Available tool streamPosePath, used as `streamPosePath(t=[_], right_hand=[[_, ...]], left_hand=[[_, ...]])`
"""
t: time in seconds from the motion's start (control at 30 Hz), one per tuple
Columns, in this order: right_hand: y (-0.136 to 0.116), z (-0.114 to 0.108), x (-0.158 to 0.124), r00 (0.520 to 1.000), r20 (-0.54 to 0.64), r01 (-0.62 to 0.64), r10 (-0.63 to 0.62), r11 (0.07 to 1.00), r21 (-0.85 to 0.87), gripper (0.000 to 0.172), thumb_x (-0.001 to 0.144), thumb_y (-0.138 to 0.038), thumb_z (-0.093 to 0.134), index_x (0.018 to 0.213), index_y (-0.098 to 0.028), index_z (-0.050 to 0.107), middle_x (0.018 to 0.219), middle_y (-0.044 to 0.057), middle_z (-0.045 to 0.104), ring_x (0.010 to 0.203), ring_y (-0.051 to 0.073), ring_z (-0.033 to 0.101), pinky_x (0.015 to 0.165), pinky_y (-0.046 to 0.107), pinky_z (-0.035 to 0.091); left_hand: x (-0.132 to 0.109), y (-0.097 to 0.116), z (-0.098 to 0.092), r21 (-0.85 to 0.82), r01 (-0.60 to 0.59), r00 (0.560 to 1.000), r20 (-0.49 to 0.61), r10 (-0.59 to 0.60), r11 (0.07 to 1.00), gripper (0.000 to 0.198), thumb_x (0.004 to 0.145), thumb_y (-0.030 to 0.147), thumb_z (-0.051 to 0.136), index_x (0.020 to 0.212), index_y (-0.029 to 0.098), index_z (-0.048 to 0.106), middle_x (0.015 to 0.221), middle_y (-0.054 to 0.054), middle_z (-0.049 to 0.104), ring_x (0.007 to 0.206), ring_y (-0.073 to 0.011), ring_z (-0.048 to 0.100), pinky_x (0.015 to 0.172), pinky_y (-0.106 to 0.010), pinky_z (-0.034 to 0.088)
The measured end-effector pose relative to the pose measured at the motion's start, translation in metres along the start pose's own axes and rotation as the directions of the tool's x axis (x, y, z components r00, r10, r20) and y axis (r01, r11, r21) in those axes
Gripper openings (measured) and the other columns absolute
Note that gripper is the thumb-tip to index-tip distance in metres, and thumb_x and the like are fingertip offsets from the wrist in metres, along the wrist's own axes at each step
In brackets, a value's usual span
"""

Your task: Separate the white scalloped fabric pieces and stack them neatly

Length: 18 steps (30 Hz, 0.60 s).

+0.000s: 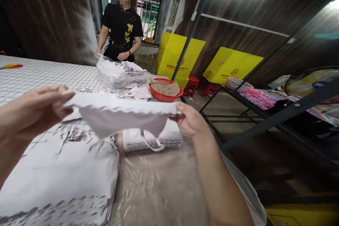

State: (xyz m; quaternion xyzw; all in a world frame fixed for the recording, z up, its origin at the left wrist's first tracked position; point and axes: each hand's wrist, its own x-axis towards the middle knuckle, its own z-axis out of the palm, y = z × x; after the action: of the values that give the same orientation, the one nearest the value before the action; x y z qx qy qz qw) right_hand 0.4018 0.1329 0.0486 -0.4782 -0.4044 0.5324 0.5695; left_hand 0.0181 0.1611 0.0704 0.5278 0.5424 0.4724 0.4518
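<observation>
A pale fabric piece with a wavy scalloped edge (124,113) is stretched level between my hands above the table. My left hand (39,109) pinches its left end. The right end is gripped between thumb and fingers of my right hand (189,118). Part of the cloth hangs below the edge, slightly blurred, and a thin strap loop (156,146) shows under it. Behind and below lies a folded stack of scalloped pieces (169,137). A larger stack of white cut fabric (66,173) with scalloped edges fills the lower left.
Across the grid-marked table (53,67) a person (123,28) stands at a plastic-wrapped fabric pile (119,74). A red basket (166,90) holds a piece of cardboard. Clear plastic covers the table's front part (156,183). To the right stands a dark metal rack (265,127) with pink items (258,99).
</observation>
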Motion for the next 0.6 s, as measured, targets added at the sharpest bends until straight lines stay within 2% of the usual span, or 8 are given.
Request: streamPosePath(t=[0.03, 0.1, 0.2, 0.27, 0.33, 0.47, 0.53, 0.6], right_hand=[[-0.012, -0.005, 0.022, 0.999, -0.033, 0.032, -0.031, 0.999, 0.009, 0.011, 0.087, -0.017, 0.06, 0.077, -0.015, 0.064, 0.075, 0.004, 0.069, 0.065, 0.014, 0.064, 0.062, 0.026, 0.056], [-0.03, -0.016, 0.063, 0.992, -0.077, 0.104, -0.101, 0.994, 0.031, 0.012, 0.09, -0.013, 0.056, 0.081, -0.014, 0.064, 0.075, 0.004, 0.069, 0.067, 0.014, 0.066, 0.064, 0.026, 0.057], [-0.033, -0.034, 0.117, 0.978, -0.163, 0.141, -0.129, 0.988, 0.063, 0.011, 0.092, -0.012, 0.054, 0.086, -0.014, 0.063, 0.076, 0.002, 0.07, 0.071, 0.013, 0.066, 0.064, 0.025, 0.058], [-0.015, -0.047, 0.145, 0.968, -0.248, 0.049, -0.033, 0.997, 0.059, 0.011, 0.092, -0.012, 0.053, 0.09, -0.015, 0.063, 0.076, 0.001, 0.069, 0.07, 0.011, 0.065, 0.063, 0.022, 0.057], [0.014, -0.06, 0.165, 0.942, -0.321, -0.089, 0.099, 0.995, 0.046, 0.011, 0.091, -0.01, 0.053, 0.093, -0.015, 0.062, 0.073, 0.001, 0.068, 0.064, 0.011, 0.063, 0.058, 0.019, 0.055], [0.067, -0.08, 0.187, 0.896, -0.365, -0.255, 0.253, 0.966, 0.044, 0.012, 0.088, -0.006, 0.053, 0.095, -0.012, 0.061, 0.062, 0.002, 0.064, 0.055, 0.013, 0.059, 0.05, 0.023, 0.053], [0.076, -0.086, 0.191, 0.892, -0.364, -0.265, 0.268, 0.962, 0.057, 0.013, 0.09, -0.006, 0.05, 0.095, -0.013, 0.06, 0.062, 0.002, 0.063, 0.055, 0.013, 0.061, 0.05, 0.022, 0.053], [0.072, -0.091, 0.19, 0.904, -0.349, -0.238, 0.248, 0.969, 0.072, 0.012, 0.092, -0.008, 0.05, 0.094, -0.013, 0.06, 0.066, 0.002, 0.066, 0.058, 0.013, 0.063, 0.051, 0.02, 0.053]], left_hand=[[0.021, 0.018, 0.021, -0.07, -0.012, 0.999, 0.046, 0.015, 0.998, 0.035, 0.079, 0.033, 0.064, 0.061, 0.015, 0.04, 0.05, 0.007, 0.031, 0.053, -0.0006, 0.035, 0.061, -0.018, 0.037], [0.059, 0.048, 0.063, -0.189, -0.105, 0.993, 0.033, 0.114, 0.976, 0.031, 0.086, 0.017, 0.054, 0.062, 0.014, 0.034, 0.055, 0.008, 0.026, 0.053, 0.0032, 0.032, 0.064, -0.015, 0.029], [0.108, 0.059, 0.119, -0.315, -0.072, 0.997, -0.058, 0.057, 0.946, 0.021, 0.084, 0.005, 0.055, 0.071, 0.012, 0.04, 0.065, 0.007, 0.035, 0.055, 0.0044, 0.036, 0.062, -0.013, 0.026], [0.135, 0.039, 0.15, -0.324, 0.047, 0.994, -0.074, -0.075, 0.945, 0.018, 0.076, 0.003, 0.062, 0.075, 0.01, 0.046, 0.067, 0.005, 0.045, 0.055, 0.0008, 0.043, 0.055, -0.012, 0.03], [0.155, 0.004, 0.176, -0.286, 0.162, 0.98, -0.069, -0.189, 0.945, 0.02, 0.068, 0.0, 0.064, 0.073, 0.011, 0.049, 0.062, 0.003, 0.048, 0.052, -0.0032, 0.045, 0.047, -0.013, 0.031], [0.177, -0.059, 0.209, -0.232, 0.305, 0.943, -0.062, -0.327, 0.923, 0.027, 0.058, -0.004, 0.065, 0.069, 0.015, 0.05, 0.051, 0.006, 0.045, 0.043, -0.0064, 0.044, 0.04, -0.016, 0.033], [0.181, -0.068, 0.214, -0.233, 0.315, 0.94, -0.053, -0.336, 0.92, 0.028, 0.057, -0.004, 0.066, 0.07, 0.016, 0.052, 0.049, 0.007, 0.045, 0.041, -0.0066, 0.045, 0.04, -0.016, 0.034], [0.181, -0.063, 0.211, -0.246, 0.297, 0.95, -0.027, -0.313, 0.923, 0.026, 0.057, -0.003, 0.068, 0.072, 0.014, 0.057, 0.05, 0.006, 0.047, 0.042, -0.0057, 0.045, 0.04, -0.015, 0.034]])
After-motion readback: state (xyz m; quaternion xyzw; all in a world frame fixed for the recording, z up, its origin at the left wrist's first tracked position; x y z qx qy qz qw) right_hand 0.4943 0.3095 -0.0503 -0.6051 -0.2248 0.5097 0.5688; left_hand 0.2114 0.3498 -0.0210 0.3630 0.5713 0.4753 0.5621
